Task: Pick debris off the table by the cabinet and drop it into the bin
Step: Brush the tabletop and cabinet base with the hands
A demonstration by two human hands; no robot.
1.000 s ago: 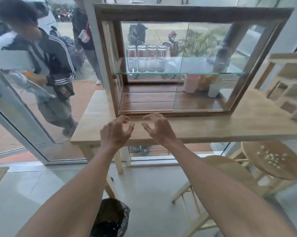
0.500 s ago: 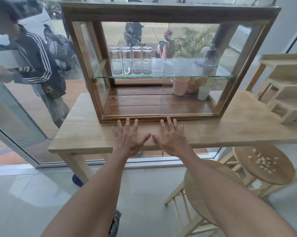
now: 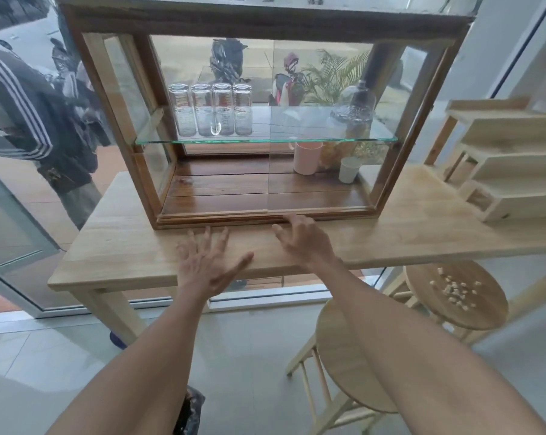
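A glass-fronted wooden cabinet [image 3: 259, 120] stands on a light wooden table [image 3: 114, 246]. My left hand [image 3: 209, 265] hovers flat over the table's front edge, fingers spread, holding nothing. My right hand [image 3: 300, 237] reaches to the cabinet's bottom front rail, its fingers curled down at the rail; nothing shows in it. No debris is visible on the tabletop near my hands. The black-lined bin [image 3: 190, 412] peeks out on the floor behind my left forearm, mostly hidden.
Two round wooden stools stand at the right; the farther stool [image 3: 472, 309] carries several small pale crumbs. A stepped wooden rack [image 3: 501, 158] sits on the table's right end. A person in a striped jacket [image 3: 30, 120] stands behind the glass door at left.
My view has moved closer to the table. Both hands opened from curled to spread, then moved apart; the right hand advanced to the cabinet's base rail.
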